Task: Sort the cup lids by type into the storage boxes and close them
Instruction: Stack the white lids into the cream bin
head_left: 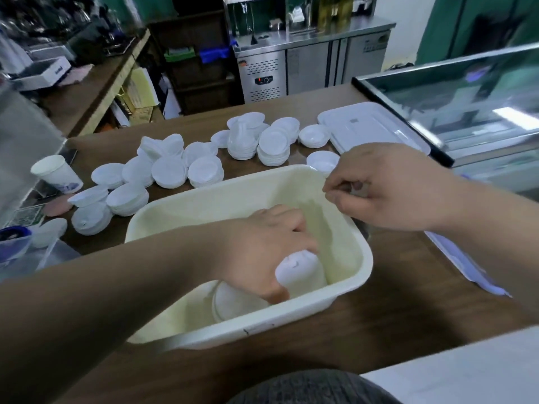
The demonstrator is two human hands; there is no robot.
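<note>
While the left hand [262, 246] reaches down into the cream storage box [204, 188], its fingers and thumb curl round a stack of white lids [303, 272] in the box's near-right corner. The stack's long axis is steep, its rounded upper end under the knuckles and its lower end at the box floor by the near wall. A second stack [233, 301] lies just left of it, partly hidden beneath the palm. The box sits on the brown desk [393, 301] with its long axis running left to right, the right end a little farther from the camera. The left forearm crosses the near-left rim. The right hand [388, 188] hovers above the box's far-right corner, palm down, fingers curled and thumb tip meeting forefinger; whether it pinches anything cannot be told. More lids [204, 170] lie in low, leaning piles on the desk beyond the box. A flat translucent box cover [370, 126] rests at the far right, near a glass display case [466, 97]. A paper cup [57, 173] lies tipped at the far left.
</note>
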